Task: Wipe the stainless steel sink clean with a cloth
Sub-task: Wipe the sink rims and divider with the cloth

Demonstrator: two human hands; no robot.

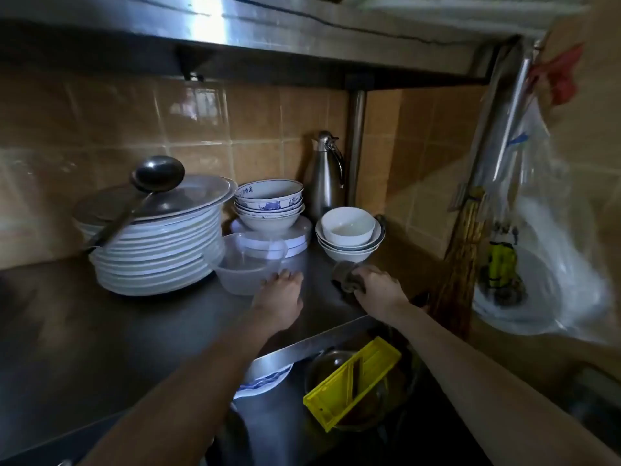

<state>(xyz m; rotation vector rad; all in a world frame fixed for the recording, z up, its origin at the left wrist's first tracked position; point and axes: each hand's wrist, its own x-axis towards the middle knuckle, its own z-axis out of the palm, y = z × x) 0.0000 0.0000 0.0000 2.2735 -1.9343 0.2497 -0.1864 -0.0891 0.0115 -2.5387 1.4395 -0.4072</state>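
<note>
- Cloth [347, 280], one, dark and bunched, is held in the right grip [378, 292], whose fingers are curled round it. It is pressed on the counter [100, 331] near the back right corner, just in front of the white bowls [349, 235].
- The left grip [280, 297] is laid flat on the counter and holds nothing. Its fingertips are at the base of the clear jug [250, 267].
- The sink [275, 428] lies below the counter's front edge, nearer the person than both grips. The right forearm passes above it, so the right grip is judged the nearer.
- Its long axis cannot be told, as only part is seen.
- For wiping, the cloth would have to be drawn back and down.
- Counted in the sink: one yellow slicer [353, 381] laid across one metal bowl [331, 359], and one patterned plate [265, 381] half under the counter's edge.
- Counted on the counter: one plate stack [154, 257], one ladle [158, 174], one flask [324, 176] and two bowl stacks, the second being the patterned bowls [268, 205].
</note>
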